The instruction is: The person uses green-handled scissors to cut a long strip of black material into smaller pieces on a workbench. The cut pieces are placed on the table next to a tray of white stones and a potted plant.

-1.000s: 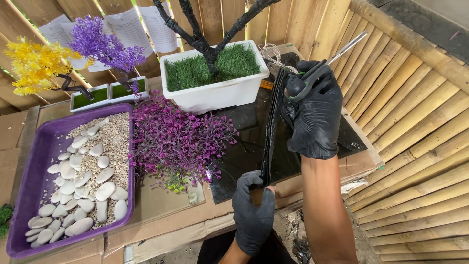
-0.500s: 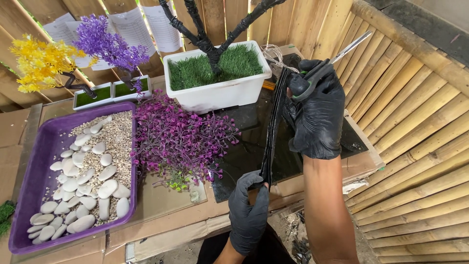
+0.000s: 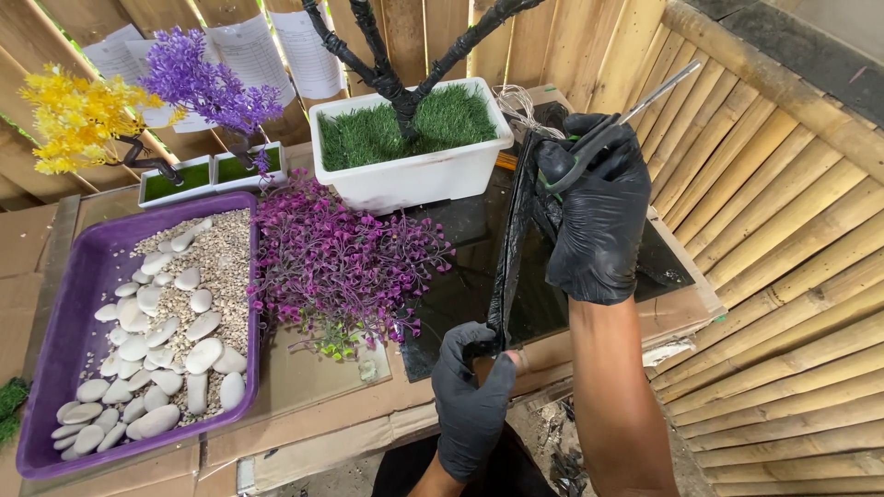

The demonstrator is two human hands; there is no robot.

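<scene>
Step in hand, by the look of it: cutting a black strip (image 3: 512,248) with scissors (image 3: 608,129).

Near edge of tabletop (image 3: 313,433): left hand (image 3: 471,396), black glove, fingers clamped on the strip's lower end, just over the front edge. Pulled taut upward.

Above that: right hand (image 3: 597,207), also gloved, fingers through the green scissor handles and closed round the strip's upper end. Blades pointing up and right toward the bamboo wall (image 3: 783,239). Can't tell whether blades are open or shut; they read as one thin line.

Strip itself: stretched between both hands, near vertical, over the dark glossy sheet (image 3: 460,276) at the tabletop's right side.

Next move, as a judgement: calls for keeping tension from the left hand and bringing the blades square to the strip, clear of the gloved fingers. Slack would make it fold rather than cut.

Left of centre: purple artificial foliage (image 3: 341,262) lying in a heap, touching the purple tray (image 3: 55,304) of white pebbles (image 3: 157,359) and fine gravel.

Further back: white rectangular planter (image 3: 410,179) with fake grass and a black wrapped trunk (image 3: 396,83). Far left corner: two small white pots (image 3: 207,177) with a yellow tree (image 3: 74,115) and a violet tree (image 3: 198,78). Paper sheets (image 3: 304,41) pinned to the back wall.
</scene>
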